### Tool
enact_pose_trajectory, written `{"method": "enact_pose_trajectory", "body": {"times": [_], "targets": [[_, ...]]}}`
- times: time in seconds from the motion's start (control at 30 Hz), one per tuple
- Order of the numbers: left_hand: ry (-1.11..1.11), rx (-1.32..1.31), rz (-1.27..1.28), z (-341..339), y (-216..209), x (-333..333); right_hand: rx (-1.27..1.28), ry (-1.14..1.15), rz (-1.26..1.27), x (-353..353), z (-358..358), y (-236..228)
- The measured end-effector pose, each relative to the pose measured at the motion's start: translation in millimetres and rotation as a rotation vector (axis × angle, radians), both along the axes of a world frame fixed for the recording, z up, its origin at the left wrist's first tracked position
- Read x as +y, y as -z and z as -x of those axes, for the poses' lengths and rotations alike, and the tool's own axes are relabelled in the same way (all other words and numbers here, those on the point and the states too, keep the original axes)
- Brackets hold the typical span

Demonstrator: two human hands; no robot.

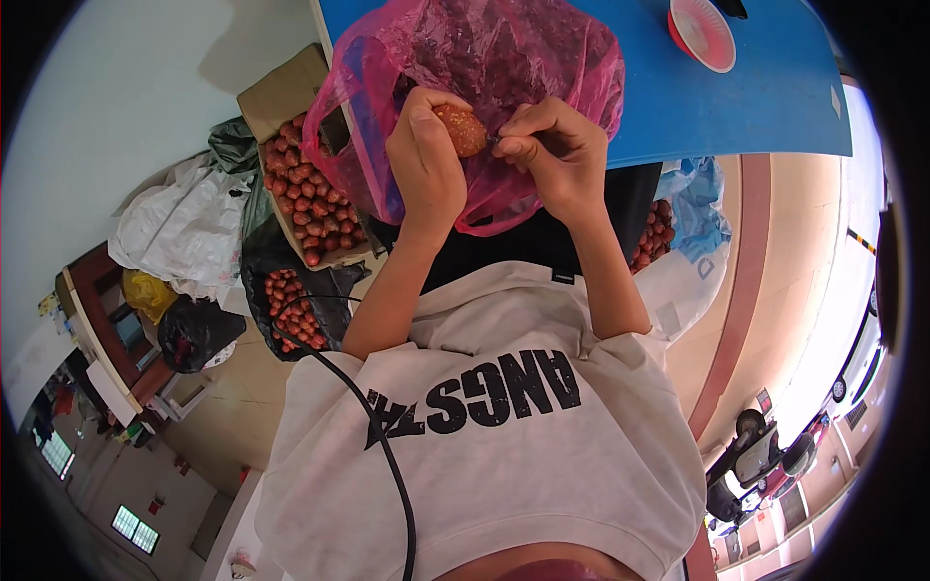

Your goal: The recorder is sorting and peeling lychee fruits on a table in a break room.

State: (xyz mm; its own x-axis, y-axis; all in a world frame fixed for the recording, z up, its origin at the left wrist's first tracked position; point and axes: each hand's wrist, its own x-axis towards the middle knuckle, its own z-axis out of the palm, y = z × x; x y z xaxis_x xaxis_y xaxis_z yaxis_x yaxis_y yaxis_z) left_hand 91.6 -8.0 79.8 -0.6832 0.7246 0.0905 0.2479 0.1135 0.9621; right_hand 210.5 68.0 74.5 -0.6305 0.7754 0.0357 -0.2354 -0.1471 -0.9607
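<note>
"Looking from the left, what comes first?"

"A white sack (pixel 184 228), then an open cardboard box (pixel 281 87) filled with small red round pieces (pixel 310 203). Just below it in the view, a black bag (pixel 334 283) lies spread open with more of them."

"And the left hand (pixel 426 160)?"

"Curled around a speckled ball (pixel 463 133), orange-brown with yellowish dots, gripping it by its left side. The ball shows between the two hands, over the crumpled pink plastic bag (pixel 484 58) that lies across the table edge."

"What about the right hand (pixel 562 160)?"

"Thumb and forefinger are pinched together just beside the ball's right side, seemingly on a small dark bit (pixel 492 141); it is too small here to say what that is."

"So which step is this?"

"Judging by the pose, close fingertip work on the ball: the left hand steadies, the right does the fine part."

"What does the next move call for?"

"A firm but gentle left grip, so the ball doesn't roll, and a precise pinch at its side. Loose pink plastic could snag the fingers, too."

"Anything farther right?"

"More red pieces below the table edge, next to a pale sack (pixel 693 286), and above them the blue table (pixel 717 116) with a red-and-white bowl (pixel 705 34) on it"
</note>
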Motion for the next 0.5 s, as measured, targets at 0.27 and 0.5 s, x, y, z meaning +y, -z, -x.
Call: {"method": "enact_pose_trajectory", "body": {"times": [0.27, 0.5], "targets": [[-0.011, 0.010, -0.096, -1.0, 4.7, 2.4, -0.017, 0.013, -0.004, -1.6, 0.4, -2.1], [0.013, -0.063, -0.089, -2.1, 2.2, 0.2, -0.055, 0.042, -0.022, -5.4, 2.5, -1.9]]}}
